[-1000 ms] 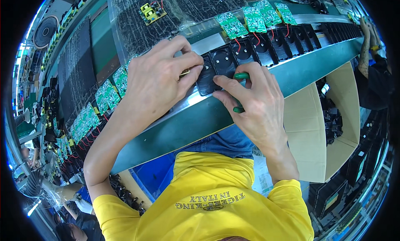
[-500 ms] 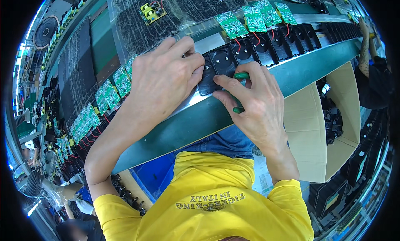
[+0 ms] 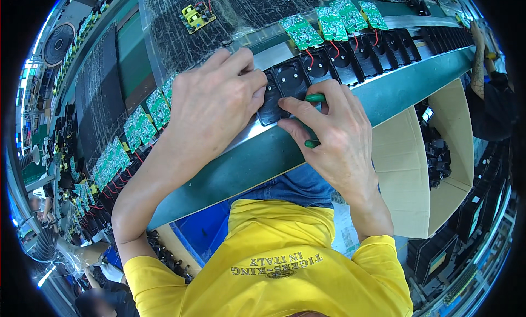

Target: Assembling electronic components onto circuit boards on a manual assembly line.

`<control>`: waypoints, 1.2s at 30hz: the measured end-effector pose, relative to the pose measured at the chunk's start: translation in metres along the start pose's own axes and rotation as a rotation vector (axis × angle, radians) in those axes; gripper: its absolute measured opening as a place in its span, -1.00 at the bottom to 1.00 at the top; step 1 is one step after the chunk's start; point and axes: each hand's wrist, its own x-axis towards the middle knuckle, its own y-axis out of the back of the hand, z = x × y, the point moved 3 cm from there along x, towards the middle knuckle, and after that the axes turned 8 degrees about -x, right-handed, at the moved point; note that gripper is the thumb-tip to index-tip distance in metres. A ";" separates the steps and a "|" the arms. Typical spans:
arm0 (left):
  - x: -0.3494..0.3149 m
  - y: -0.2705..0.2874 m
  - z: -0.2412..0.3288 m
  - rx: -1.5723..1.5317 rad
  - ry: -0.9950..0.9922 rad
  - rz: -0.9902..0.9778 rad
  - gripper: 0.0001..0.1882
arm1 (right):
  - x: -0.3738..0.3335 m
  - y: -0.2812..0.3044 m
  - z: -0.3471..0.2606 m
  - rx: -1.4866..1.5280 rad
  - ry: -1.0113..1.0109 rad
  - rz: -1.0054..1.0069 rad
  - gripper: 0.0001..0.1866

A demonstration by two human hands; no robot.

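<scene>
My left hand (image 3: 219,92) is closed, its fingers bent and pinched together at the left side of a black plastic case (image 3: 269,106). Whatever lies between those fingertips is hidden. In my right hand (image 3: 337,122) rests a hand tool with two green handles (image 3: 314,98); its working end is out of sight. The right thumb and forefinger reach to the near right edge of the same case. Beside it stands another open black case (image 3: 293,78) with small metal pins. More such cases continue to the right, several with green circuit boards (image 3: 301,32) attached by red wires.
The cases sit on a metal rail along a green bench edge (image 3: 235,172). A yellow component board (image 3: 198,17) lies on the dark mat beyond. More green boards (image 3: 111,162) line the left. An open cardboard box (image 3: 402,169) holding black parts stands right; another person's arm (image 3: 478,59) is farther off.
The whole view has shifted very slightly. Both hands keep nearly the same pose at the black case, and the green-handled tool stays in my right hand.
</scene>
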 end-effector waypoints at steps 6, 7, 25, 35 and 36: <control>0.004 -0.003 0.007 0.050 -0.035 0.008 -0.92 | -0.001 0.000 0.001 -0.006 0.003 -0.009 -0.64; 0.005 -0.004 0.008 0.036 -0.040 0.016 -0.92 | -0.002 0.000 0.002 -0.014 0.008 -0.011 -0.60; -0.007 -0.008 0.000 -0.168 0.229 -0.089 -0.90 | 0.094 -0.032 -0.011 1.436 -0.228 0.238 -0.45; -0.009 -0.012 -0.003 -0.217 0.224 -0.070 -0.90 | 0.100 -0.051 -0.017 1.471 -0.233 0.208 -0.63; -0.009 -0.013 -0.004 -0.226 0.223 -0.062 -0.90 | 0.099 -0.053 -0.015 1.452 -0.194 0.221 -0.65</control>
